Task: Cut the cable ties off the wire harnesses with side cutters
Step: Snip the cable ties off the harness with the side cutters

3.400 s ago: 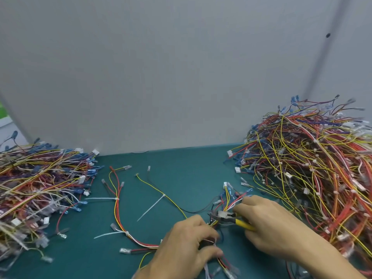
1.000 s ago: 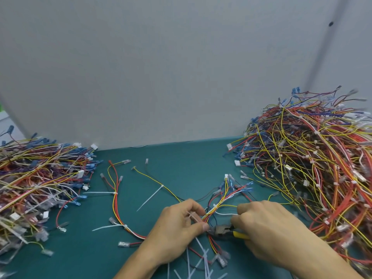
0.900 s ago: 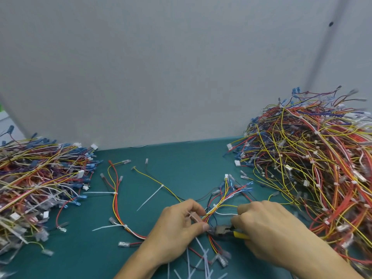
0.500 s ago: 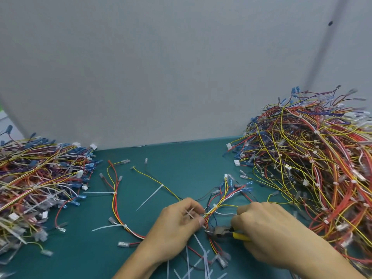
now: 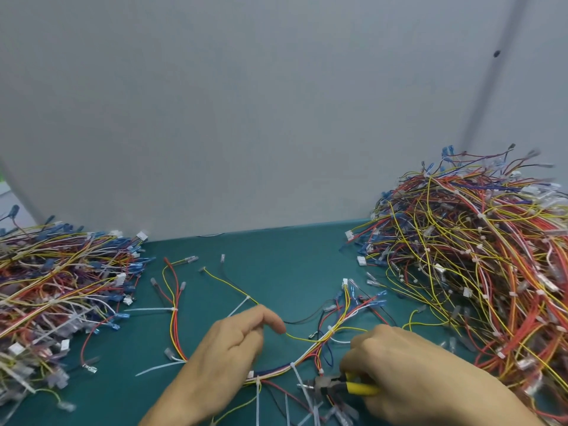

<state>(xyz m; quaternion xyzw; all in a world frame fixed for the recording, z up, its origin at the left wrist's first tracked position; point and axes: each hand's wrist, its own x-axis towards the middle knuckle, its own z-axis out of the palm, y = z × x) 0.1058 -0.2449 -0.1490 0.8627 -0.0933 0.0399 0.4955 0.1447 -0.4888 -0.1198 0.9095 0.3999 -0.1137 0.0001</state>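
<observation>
I saw the wire harness [image 5: 307,353] lying on the teal tabletop [image 5: 292,256], close to me, between the two hands. It was a bundle of red, yellow, white and blue wires. It ran from under the left hand [image 5: 227,358] up and to the right, where it spread out into blue and white connectors. Several white cable ties [image 5: 292,364] sat on it, and their long tails pointed toward me.

The right hand [image 5: 415,376] gripped the side cutters [image 5: 335,385] by the yellow handles, with the fingers curled tightly round them. The metal head of the cutters was low over the tabletop, just beside the tail of one cable tie. That part was blurred, so I could not tell if the blades touched it.

The left hand was over the left end of the harness. Its fingers [image 5: 270,318] were loosely bent and a little apart, and held nothing that I could see. A thin yellow wire [image 5: 301,337] came out from under one fingertip.

A second harness [image 5: 172,321] of red and yellow wires lay further to the left, with one tie round it. A high pile of harnesses [image 5: 476,272] stood at the right against the grey wall [image 5: 276,118], and a lower pile [image 5: 55,287] lay at the left. Loose white tie pieces [image 5: 311,407] lay near the cutters.
</observation>
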